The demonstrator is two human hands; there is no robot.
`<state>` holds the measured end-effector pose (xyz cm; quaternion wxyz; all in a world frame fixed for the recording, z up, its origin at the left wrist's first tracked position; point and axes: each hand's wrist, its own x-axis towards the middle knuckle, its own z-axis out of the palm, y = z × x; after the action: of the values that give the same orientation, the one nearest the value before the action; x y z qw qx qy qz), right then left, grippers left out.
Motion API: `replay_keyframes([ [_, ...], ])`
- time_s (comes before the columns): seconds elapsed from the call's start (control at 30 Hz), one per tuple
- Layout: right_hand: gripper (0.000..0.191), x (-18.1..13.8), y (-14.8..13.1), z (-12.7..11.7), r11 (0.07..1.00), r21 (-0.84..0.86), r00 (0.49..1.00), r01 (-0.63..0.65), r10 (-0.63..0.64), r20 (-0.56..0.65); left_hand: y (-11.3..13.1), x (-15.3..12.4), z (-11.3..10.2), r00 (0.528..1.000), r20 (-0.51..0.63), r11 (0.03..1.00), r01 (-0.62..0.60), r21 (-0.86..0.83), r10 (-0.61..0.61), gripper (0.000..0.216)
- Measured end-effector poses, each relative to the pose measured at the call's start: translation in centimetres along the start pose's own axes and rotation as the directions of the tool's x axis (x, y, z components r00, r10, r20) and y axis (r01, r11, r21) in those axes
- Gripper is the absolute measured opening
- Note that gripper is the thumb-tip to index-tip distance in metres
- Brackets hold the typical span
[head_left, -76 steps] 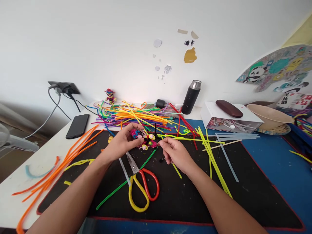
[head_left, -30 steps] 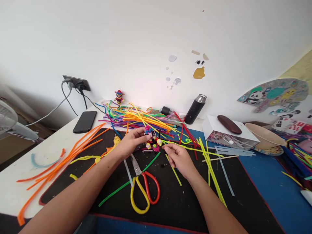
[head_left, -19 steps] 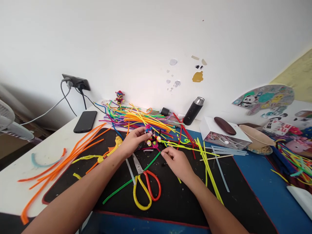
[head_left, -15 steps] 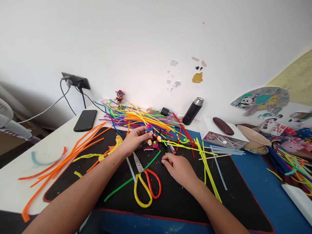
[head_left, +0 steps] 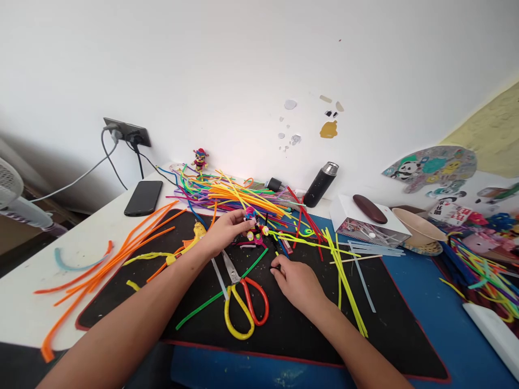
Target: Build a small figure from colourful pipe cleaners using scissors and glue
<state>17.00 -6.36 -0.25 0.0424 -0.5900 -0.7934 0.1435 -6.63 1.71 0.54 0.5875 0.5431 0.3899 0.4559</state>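
Head camera: a small pink, blue and yellow figure (head_left: pixel 257 231) is pinched between the left hand's (head_left: pixel 227 231) thumb and fingers, above a black mat (head_left: pixel 312 351). Just to the right and nearer, the right hand (head_left: pixel 298 283) has its fingertips drawn together; whether they grip anything, I cannot tell. Scissors (head_left: pixel 243 302) lie nearer than both sets of fingers. Right of the right fingers and beyond, a white box (head_left: pixel 339 208) shows thin sticks (head_left: pixel 365 233) through its front, with a dark case (head_left: pixel 370 209) on top. Farther right sits a beige bowl (head_left: pixel 419 222); its bottom is hidden.
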Motion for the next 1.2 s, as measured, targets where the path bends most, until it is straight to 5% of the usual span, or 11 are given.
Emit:
replay_keyframes([
  [0.17, 0.014, -0.1, 0.3, 0.4, 0.998, 0.056, 1.0, 0.02, -0.019, -0.022, -0.3, 0.2, -0.1, 1.0, 0.009, 1.0, 0.018, 0.024, -0.018, 0.046],
  [0.33, 0.013, 0.3, 1.0, 0.7, 0.949, 0.314, 0.995, 0.027, 0.005, -0.103, -0.7, 0.5, -0.4, 0.999, -0.034, 0.997, 0.015, 0.08, -0.013, 0.05],
  [0.6, 0.025, 3.4, 1.1, 0.1, 0.711, 0.702, 0.98, 0.026, 0.122, -0.159, -2.1, 1.3, -2.1, 0.982, -0.181, 0.98, 0.085, 0.178, -0.053, 0.051],
  [0.93, 0.028, 6.6, -0.9, 0.2, 0.457, 0.885, 0.982, 0.096, 0.103, -0.16, -2.8, 1.5, -2.4, 0.976, -0.213, 0.926, 0.118, 0.359, -0.042, 0.042],
  [1.03, 0.027, 6.3, -0.4, 0.9, 0.456, 0.886, 0.988, 0.086, 0.073, -0.134, -2.6, 1.4, -2.5, 0.967, -0.254, 0.851, 0.109, 0.514, 0.03, 0.041],
  [1.2, 0.025, 5.7, 0.7, 0.8, 0.474, 0.879, 0.989, 0.048, 0.103, -0.11, -2.2, 1.2, -2.8, 0.959, -0.256, 0.586, 0.14, 0.798, 0.119, 0.04],
])
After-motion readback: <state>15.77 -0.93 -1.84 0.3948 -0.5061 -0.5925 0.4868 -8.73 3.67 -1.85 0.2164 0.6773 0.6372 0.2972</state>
